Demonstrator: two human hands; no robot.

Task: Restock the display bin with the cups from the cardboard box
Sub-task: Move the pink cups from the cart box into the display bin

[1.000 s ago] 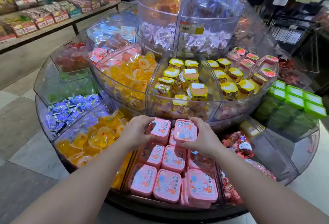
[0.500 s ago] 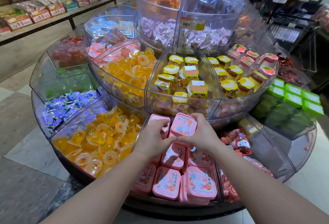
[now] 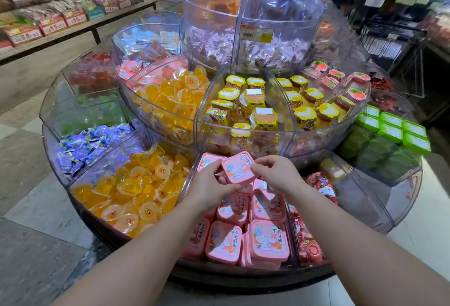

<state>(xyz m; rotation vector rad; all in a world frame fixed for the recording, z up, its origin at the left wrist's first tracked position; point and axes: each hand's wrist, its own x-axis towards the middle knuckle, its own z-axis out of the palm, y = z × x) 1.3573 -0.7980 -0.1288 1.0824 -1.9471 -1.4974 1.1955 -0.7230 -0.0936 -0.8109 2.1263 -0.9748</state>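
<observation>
Both hands closed in since prev frame: left hand & right hand pinch one pink cup betw them, above bin rear. Lower flat, lid up.

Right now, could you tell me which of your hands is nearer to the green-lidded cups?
Right. The right hand holds the pink cup from the side facing the green-lidded cups; the left hand grips its far side, further away.
</observation>
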